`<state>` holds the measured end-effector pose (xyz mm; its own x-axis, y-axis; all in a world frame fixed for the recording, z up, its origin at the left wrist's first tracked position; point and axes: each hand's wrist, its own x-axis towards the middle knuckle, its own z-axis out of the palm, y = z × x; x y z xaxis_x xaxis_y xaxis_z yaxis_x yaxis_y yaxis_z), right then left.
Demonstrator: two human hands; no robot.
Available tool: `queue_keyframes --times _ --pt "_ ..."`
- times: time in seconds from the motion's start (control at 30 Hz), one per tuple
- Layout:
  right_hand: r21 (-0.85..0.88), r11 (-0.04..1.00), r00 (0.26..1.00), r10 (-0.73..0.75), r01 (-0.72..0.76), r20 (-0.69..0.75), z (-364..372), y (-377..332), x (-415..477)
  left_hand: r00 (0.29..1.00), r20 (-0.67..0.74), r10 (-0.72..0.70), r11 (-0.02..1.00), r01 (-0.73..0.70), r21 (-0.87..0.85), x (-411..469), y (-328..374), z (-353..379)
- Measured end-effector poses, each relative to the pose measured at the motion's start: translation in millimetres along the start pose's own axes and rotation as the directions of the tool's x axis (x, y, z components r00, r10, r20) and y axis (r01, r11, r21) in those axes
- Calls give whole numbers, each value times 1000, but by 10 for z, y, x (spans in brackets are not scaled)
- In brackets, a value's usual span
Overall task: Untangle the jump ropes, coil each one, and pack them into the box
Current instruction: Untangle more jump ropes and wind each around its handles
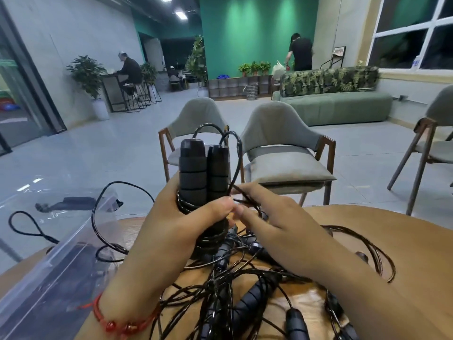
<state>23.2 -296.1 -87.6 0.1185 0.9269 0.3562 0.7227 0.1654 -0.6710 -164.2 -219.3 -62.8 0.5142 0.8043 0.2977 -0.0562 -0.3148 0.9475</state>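
Our left hand [176,217] grips two black foam handles [203,165] upright, side by side, above the bench [367,231]. Cord [213,239] is wound round their lower ends. Our right hand [267,217] pinches a strand of that cord just beside them. Tangled ropes [247,303] lie on the bench under both hands. A clear plastic box [61,244] sits at the left. The far sign [339,51] is too small to read.

Dimmish, even light from ceiling strip lights [181,14] left of the green wall [257,38]; bright patches wash that wall. Edges bend fisheye-style; detail soft.
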Motion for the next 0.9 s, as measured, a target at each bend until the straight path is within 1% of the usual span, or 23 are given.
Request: queue_keyframes --times 0.07,0.13,0.2,0.27,0.3,0.37,0.43,0.5,0.57,0.63,0.67,0.73,0.8,0.83,0.87,0.9 --pt "92 996 999 17 -12 -49 -6 -1 8 1000 -15 6 999 -5 37 0 -15 19" --pt "89 996 995 -1 10 -99 -55 -1 5 996 -77 43 989 -32 147 16 -62 46" --pt "10 999 995 -34 35 -99 -99 -4 -10 985 -128 119 953 -77 293 36 -111 89" --pt "-153 987 995 -70 58 -75 -101 -35 -37 973 -146 181 914 -111 391 49 -152 136" --pt "-268 960 991 -103 78 -81 -90 -53 -51 970 -154 190 904 -112 413 51 -167 152" --pt "-476 868 966 -223 138 -127 -80 -89 -79 965 -176 192 905 -105 413 46 -182 166" --pt "-571 801 940 -310 179 -141 -117 -132 -100 964 -199 176 928 -96 360 33 -173 170" --pt "-637 736 918 -381 229 -110 -157 -158 -113 965 -196 174 934 -99 345 22 -152 174" --pt "-712 643 894 -445 282 -47 -174 -152 -118 970 -138 201 904 -129 409 14 -141 174" --pt "-775 524 855 -517 354 41 -201 -113 -105 981 -32 189 858 -149 491 0 -153 151" --pt "-780 490 833 -549 389 70 -226 -76 -94 985 16 171 840 -155 521 -3 -180 132" --pt "-738 501 796 -601 453 81 -287 -11 -67 990 104 98 804 -140 578 -7 -205 100" --pt "-664 558 785 -615 499 73 -303 46 -49 982 183 36 700 -156 697 -11 -188 91" --pt "-622 601 795 -604 501 58 -301 61 -45 976 219 20 644 -180 743 -15 -171 97" --pt "-585 647 811 -584 489 31 -298 71 -46 972 234 -4 637 -178 750 -26 -140 104" --pt "-558 686 829 -559 467 7 -300 83 -45 972 234 -28 667 -156 728 -33 -120 103"
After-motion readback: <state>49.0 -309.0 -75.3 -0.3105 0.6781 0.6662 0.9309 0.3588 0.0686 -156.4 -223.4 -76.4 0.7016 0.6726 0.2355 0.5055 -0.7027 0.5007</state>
